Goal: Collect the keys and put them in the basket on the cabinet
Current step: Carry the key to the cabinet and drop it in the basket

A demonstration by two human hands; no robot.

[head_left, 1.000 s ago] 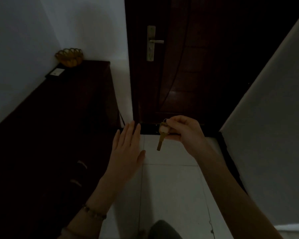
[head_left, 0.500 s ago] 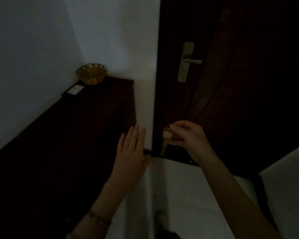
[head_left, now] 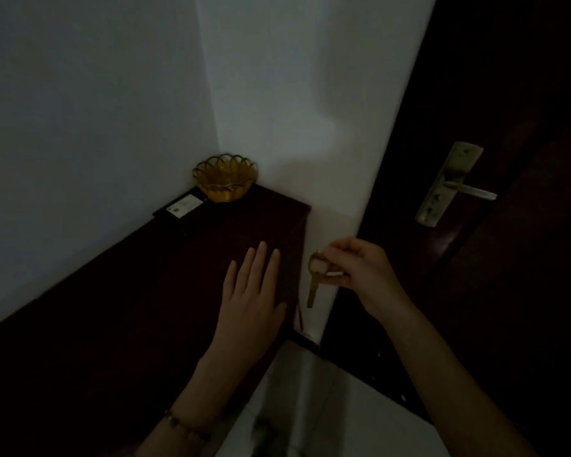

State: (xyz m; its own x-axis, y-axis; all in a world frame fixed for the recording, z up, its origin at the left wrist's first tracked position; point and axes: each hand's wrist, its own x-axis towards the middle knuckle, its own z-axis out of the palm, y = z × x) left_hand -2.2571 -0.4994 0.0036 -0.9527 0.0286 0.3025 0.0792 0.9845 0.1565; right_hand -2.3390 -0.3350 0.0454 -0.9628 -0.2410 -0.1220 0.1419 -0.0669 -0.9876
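Observation:
My right hand (head_left: 360, 272) pinches a brass key (head_left: 313, 285) by its ring, the blade hanging straight down just off the near right corner of the dark wooden cabinet (head_left: 139, 308). My left hand (head_left: 251, 298) is flat with fingers apart over the cabinet's right side, holding nothing. A golden scalloped basket (head_left: 225, 178) stands at the cabinet's far end in the wall corner, well beyond both hands. What lies inside the basket cannot be made out in the dim light.
A small dark box with a white label (head_left: 182, 206) lies beside the basket on its left. A dark door (head_left: 508, 258) with a metal lever handle (head_left: 452, 189) fills the right. White walls meet behind the cabinet. Pale floor tiles (head_left: 327, 407) show below.
The view has swung left and closer, so the cabinet and basket now sit centre. Both hands have moved toward the cabinet, the left now over its top, the key still in the right.

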